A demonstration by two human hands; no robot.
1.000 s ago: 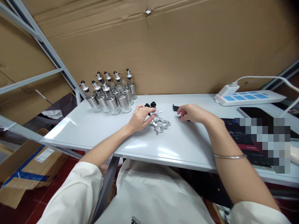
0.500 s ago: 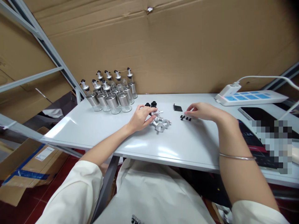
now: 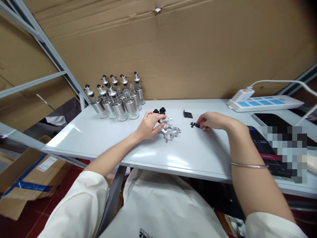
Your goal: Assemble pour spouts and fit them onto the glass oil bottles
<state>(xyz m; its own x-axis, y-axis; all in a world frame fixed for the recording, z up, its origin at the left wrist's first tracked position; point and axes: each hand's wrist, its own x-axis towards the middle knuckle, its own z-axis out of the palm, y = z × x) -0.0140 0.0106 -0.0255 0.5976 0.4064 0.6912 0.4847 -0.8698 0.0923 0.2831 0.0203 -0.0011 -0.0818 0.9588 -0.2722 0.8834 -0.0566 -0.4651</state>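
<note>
My left hand (image 3: pixel 150 126) rests at the middle of the white table, thumb and index finger apart, beside a small pile of silver pourer tops (image 3: pixel 169 135). Its fingertips reach over the near edge of the pile, partly covering it. Several black ribbed stoppers (image 3: pixel 162 109) lie just behind those fingers. To the right, my right hand (image 3: pixel 210 120) is lowered to the tabletop, its fingertips pinched together over the right end of a row of small black caps (image 3: pixel 192 124). The piece between the fingertips is mostly hidden. Behind the row lie thin black sticks (image 3: pixel 188 114) side by side.
Several glass bottles with steel sleeves (image 3: pixel 119 110) stand at the back left, many topped with pourers. A white power strip (image 3: pixel 266 104) with a plugged-in charger and dark phones (image 3: pixel 284 127) lie at the right. A cardboard wall (image 3: pixel 193 49) closes off the back.
My right hand has come down slightly toward me, and its fingertips have closed over the right end of the row of black caps. My left hand has stayed put.
</note>
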